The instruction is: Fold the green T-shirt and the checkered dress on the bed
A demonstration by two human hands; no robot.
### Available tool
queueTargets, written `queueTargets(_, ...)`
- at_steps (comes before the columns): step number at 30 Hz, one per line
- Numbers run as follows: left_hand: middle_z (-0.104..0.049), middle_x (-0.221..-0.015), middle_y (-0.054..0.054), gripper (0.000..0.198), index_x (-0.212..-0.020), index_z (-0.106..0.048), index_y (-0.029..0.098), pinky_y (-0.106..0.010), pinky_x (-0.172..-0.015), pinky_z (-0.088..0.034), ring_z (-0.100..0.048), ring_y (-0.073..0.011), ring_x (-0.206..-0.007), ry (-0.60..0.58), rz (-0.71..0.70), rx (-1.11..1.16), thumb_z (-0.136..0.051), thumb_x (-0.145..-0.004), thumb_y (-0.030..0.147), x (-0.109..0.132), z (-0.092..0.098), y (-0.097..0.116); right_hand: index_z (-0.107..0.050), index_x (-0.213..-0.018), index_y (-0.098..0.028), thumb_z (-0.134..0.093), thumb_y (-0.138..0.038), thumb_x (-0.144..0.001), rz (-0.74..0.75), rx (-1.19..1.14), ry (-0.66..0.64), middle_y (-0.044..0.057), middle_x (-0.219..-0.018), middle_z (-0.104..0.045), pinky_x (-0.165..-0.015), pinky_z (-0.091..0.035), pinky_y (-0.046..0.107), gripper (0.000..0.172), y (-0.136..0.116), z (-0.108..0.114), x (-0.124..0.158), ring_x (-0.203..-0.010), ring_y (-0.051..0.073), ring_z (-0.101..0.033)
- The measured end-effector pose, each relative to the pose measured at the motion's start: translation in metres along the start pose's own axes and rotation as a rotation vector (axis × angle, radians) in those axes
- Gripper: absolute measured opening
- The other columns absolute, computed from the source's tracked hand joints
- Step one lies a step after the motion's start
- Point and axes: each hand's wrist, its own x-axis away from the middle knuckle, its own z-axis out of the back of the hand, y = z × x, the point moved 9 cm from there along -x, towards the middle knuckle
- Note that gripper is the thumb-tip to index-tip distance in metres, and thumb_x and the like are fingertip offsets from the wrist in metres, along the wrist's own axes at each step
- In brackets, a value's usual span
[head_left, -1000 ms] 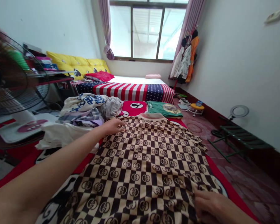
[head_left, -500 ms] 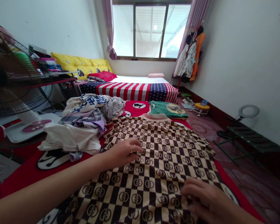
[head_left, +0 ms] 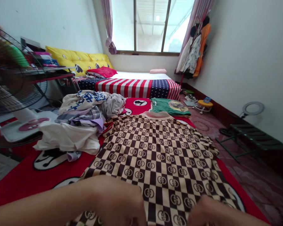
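A brown-and-beige checkered shirt (head_left: 155,150) with round face-like prints lies spread out flat, its pale collar (head_left: 158,115) pointing away from me. Over the lower left part of the shirt is my left hand (head_left: 119,199), knuckles up and fingers curled down. Its fingertips are hidden, so what they hold cannot be made out. My right hand (head_left: 208,211) is low over the shirt's right side, bent at the knuckles, with most of its fingers cut off by the bottom edge. The shirt's lower hem is out of view.
A rumpled clothes pile (head_left: 82,122) sits left on the red cover (head_left: 21,185). Beyond the collar lies a folded green shirt (head_left: 169,106). A fan (head_left: 16,78) stands left, a dark green folding stool (head_left: 252,136) right, and a bed (head_left: 132,86) under the window.
Both hands have drawn back toward me over the shirt, to the bottom of the view. The left came down from mid-shirt, its fingers now curled downward. My view has shifted slightly.
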Motion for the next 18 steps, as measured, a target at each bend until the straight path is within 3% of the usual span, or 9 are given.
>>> queueTargets(1,-0.072,-0.079,0.000,0.019,-0.096,-0.071,0.023,-0.021,-0.061,-0.051,-0.066,-0.0148,-0.068,0.052,0.000,0.046,-0.065,-0.079,0.019,-0.007,0.014,-0.005,-0.071,-0.091,-0.028,-0.061,-0.033,-0.083,-0.013,0.001,0.074,0.000,-0.086,-0.071,-0.072,-0.053,0.023,0.014,0.004,0.011,-0.009,-0.077,0.016,-0.066)
queueTargets(3,-0.070,-0.109,-0.004,0.034,-0.122,-0.061,0.027,-0.028,-0.085,-0.051,-0.066,-0.0176,-0.096,0.309,0.060,-0.001,-0.057,-0.088,0.029,-0.016,0.051,-0.029,-0.069,-0.103,-0.026,-0.056,-0.034,-0.087,-0.009,0.063,0.264,0.005,-0.106,-0.069,-0.091,-0.050,0.032,0.023,0.015,0.038,-0.027,-0.100,0.021,-0.063)
queueTargets(5,-0.047,-0.144,-0.010,0.055,-0.141,-0.043,0.028,-0.043,-0.106,-0.036,-0.045,-0.0261,-0.130,0.606,0.216,-0.204,-0.057,-0.088,0.039,-0.009,0.081,-0.063,-0.064,-0.119,-0.024,-0.057,-0.033,-0.085,-0.011,0.196,0.410,0.010,-0.125,-0.060,-0.103,-0.042,0.042,0.036,0.029,0.057,-0.035,-0.118,0.025,-0.054)
queueTargets(6,-0.030,-0.154,-0.013,0.067,-0.146,-0.035,0.027,-0.049,-0.111,-0.027,-0.029,-0.0305,-0.140,0.645,0.310,-0.295,-0.059,-0.086,0.045,-0.003,0.084,-0.080,-0.062,-0.122,-0.022,-0.059,-0.032,-0.082,-0.028,0.256,0.439,0.012,-0.131,-0.056,-0.105,-0.040,0.045,0.041,0.038,0.062,-0.034,-0.122,0.027,-0.051)
queueTargets(8,-0.014,-0.158,-0.014,0.075,-0.148,-0.029,0.025,-0.053,-0.113,-0.020,-0.013,-0.0342,-0.145,0.565,0.415,-0.373,-0.057,-0.084,0.053,0.007,0.075,-0.106,-0.066,-0.114,-0.022,-0.060,-0.032,-0.080,-0.091,0.310,0.412,0.012,-0.130,-0.056,-0.101,-0.045,0.042,0.036,0.058,0.064,-0.024,-0.118,0.028,-0.054)
queueTargets(11,-0.037,-0.150,-0.011,0.056,-0.136,-0.051,0.026,-0.043,-0.108,-0.034,-0.036,-0.0316,-0.137,0.472,0.430,-0.356,-0.061,-0.083,0.044,0.020,0.071,-0.112,-0.071,-0.087,-0.023,-0.054,-0.035,-0.087,-0.152,0.266,0.329,0.007,-0.107,-0.067,-0.084,-0.052,0.031,0.020,0.074,0.065,-0.009,-0.095,0.022,-0.064)
queueTargets(14,-0.069,-0.115,-0.007,0.030,-0.108,-0.070,0.024,-0.035,-0.093,-0.046,-0.063,-0.0245,-0.105,0.581,0.423,-0.314,-0.053,-0.089,0.039,0.012,0.105,-0.104,-0.069,-0.084,-0.023,-0.050,-0.038,-0.090,-0.127,0.243,0.393,0.005,-0.094,-0.070,-0.079,-0.052,0.032,0.024,0.068,0.086,-0.028,-0.088,0.021,-0.065)
queueTargets(16,-0.067,-0.119,-0.009,0.040,-0.120,-0.064,0.023,-0.037,-0.096,-0.045,-0.061,-0.0245,-0.109,0.800,0.383,-0.353,-0.047,-0.091,0.045,-0.002,0.143,-0.104,-0.068,-0.096,-0.024,-0.050,-0.040,-0.090,-0.058,0.264,0.509,0.006,-0.105,-0.069,-0.089,-0.050,0.037,0.024,0.059,0.108,-0.062,-0.098,0.023,-0.063)
queueTargets(18,-0.049,-0.143,-0.009,0.052,-0.136,-0.050,0.024,-0.041,-0.108,-0.034,-0.046,-0.0262,-0.129,0.901,0.359,-0.427,-0.046,-0.091,0.049,-0.021,0.171,-0.121,-0.064,-0.114,-0.023,-0.049,-0.040,-0.091,0.015,0.320,0.604,0.008,-0.122,-0.063,-0.100,-0.045,0.040,0.032,0.057,0.127,-0.102,-0.113,0.024,-0.058)
